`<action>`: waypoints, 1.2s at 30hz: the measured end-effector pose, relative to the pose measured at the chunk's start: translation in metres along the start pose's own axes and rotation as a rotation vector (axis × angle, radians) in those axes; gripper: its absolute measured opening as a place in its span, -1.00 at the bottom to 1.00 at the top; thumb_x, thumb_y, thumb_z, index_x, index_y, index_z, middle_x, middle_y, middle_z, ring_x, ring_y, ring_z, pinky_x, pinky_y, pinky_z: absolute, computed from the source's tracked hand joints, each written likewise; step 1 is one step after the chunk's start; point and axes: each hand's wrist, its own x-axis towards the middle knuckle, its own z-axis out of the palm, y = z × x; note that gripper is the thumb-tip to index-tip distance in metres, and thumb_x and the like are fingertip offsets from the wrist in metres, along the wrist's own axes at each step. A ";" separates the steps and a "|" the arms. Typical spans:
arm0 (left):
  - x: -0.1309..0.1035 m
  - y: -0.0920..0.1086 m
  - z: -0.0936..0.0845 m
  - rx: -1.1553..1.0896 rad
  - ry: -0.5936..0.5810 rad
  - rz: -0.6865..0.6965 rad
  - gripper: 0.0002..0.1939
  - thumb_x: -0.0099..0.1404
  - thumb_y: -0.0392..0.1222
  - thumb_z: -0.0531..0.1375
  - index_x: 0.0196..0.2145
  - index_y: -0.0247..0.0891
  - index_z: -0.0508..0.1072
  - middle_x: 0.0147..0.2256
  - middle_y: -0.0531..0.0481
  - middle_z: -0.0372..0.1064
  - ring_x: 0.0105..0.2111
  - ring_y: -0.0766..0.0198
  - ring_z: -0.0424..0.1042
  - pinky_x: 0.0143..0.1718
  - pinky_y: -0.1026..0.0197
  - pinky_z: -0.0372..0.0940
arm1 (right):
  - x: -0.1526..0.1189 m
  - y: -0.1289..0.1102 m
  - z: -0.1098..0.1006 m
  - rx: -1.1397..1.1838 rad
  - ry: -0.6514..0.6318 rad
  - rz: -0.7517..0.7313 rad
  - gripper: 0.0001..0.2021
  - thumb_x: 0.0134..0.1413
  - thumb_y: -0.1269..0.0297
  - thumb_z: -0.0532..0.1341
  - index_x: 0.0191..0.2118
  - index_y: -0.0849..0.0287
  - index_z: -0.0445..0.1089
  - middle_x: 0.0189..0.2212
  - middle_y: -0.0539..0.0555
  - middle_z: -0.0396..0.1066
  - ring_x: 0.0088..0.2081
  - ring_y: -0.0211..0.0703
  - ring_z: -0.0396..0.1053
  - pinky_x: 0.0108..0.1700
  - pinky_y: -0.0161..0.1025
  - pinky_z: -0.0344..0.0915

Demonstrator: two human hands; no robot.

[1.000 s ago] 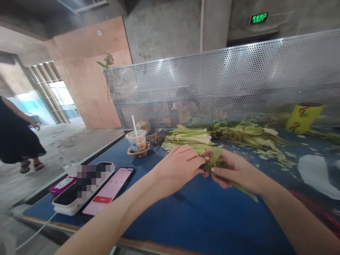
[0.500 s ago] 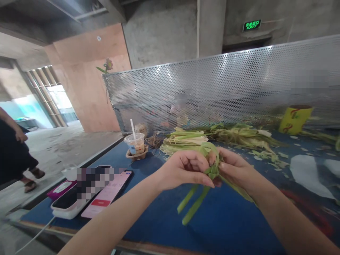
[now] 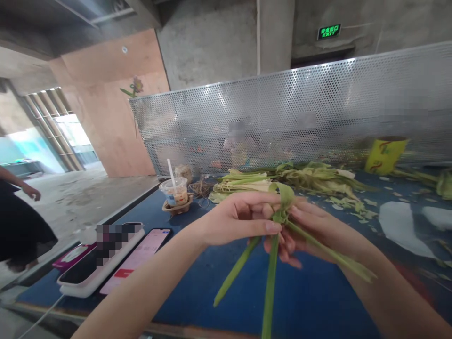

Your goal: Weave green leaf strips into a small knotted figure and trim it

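Both hands meet above the blue table around knotted green leaf strips [image 3: 279, 215]. My left hand [image 3: 243, 217] pinches the knot, its thumb lying across the front. From the other side my right hand [image 3: 314, 221] grips the same strips, its lower fingers curled beneath. One strip makes a loop over the top of the knot, two long ends hang down toward the table's near edge, and another end reaches right across my right wrist. Behind the hands lies a bundle of pale green leaves [image 3: 243, 182].
A drink cup with a straw [image 3: 173, 190] sits in a cardboard holder. Two phones, one in a white case [image 3: 81, 285], lie at left. A heap of leaves [image 3: 321, 181], a yellow roll [image 3: 386, 155] and white sheets [image 3: 402, 228] occupy the right. A perforated metal panel [image 3: 261, 103] stands behind.
The knot has turned in my hands, and the strip ends now show longer, one reaching the bottom of the view. The view has shifted slightly. The person at far left has walked on.
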 end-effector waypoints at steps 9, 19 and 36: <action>-0.002 -0.033 -0.015 -0.022 0.160 0.020 -0.70 0.02 -0.16 0.33 -0.28 -0.32 0.42 -0.50 0.05 0.39 -0.54 0.42 0.35 -0.56 0.37 0.22 | 0.017 0.012 -0.021 0.077 0.137 0.036 -0.87 -0.07 0.31 0.28 -0.43 0.24 0.35 -0.59 -0.01 0.39 -0.61 -0.41 0.32 -0.70 -0.54 0.13; -0.008 -0.040 -0.019 0.106 0.191 -0.004 -0.78 0.02 -0.14 0.32 -0.47 -0.36 0.45 -0.55 0.02 0.39 -0.62 0.45 0.26 -0.64 0.39 0.13 | 0.025 0.021 -0.007 0.261 0.280 0.087 -0.86 -0.28 0.44 0.37 -0.48 0.29 0.43 -0.67 -0.06 0.30 -0.70 -0.51 0.18 -0.83 -0.64 -0.02; -0.012 -0.029 -0.012 0.389 0.406 0.110 -0.81 0.07 -0.14 0.28 -0.54 -0.33 0.46 -0.60 0.04 0.38 -0.58 0.42 0.34 -0.59 0.40 0.19 | 0.021 0.024 -0.008 -0.318 0.423 -0.325 -0.70 -0.11 0.27 0.29 -0.17 0.07 0.35 -0.21 0.05 0.37 -0.22 -0.19 0.36 -0.29 -0.29 0.33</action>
